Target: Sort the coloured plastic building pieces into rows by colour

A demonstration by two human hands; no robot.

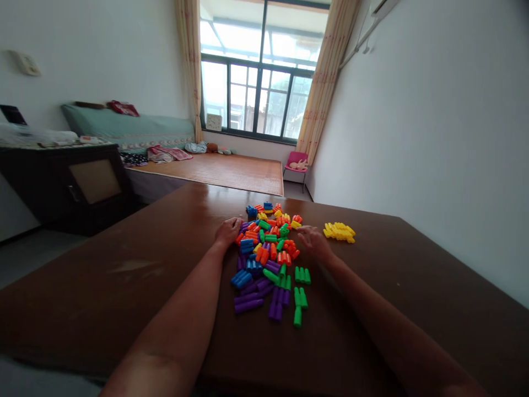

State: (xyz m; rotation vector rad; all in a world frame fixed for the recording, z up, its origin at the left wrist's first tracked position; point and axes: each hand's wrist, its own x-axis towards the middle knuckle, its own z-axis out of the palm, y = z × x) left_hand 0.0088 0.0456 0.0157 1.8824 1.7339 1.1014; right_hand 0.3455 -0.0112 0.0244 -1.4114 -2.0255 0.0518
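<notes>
Plastic blocks (270, 238) lie heaped on a brown table (124, 309), yellow pile (339, 232) apart. Left hand (227, 231) and right hand (314, 241) flank the heap; cannot tell whether fingers pinch anything.

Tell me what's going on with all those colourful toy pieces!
A person has both bare hands at a mixed pile of colourful plastic pieces on a brown table. The left hand is at the pile's left edge; the right hand is beside a yellow piece, maybe touching it. A yellow bunch lies apart, farther right.
</notes>
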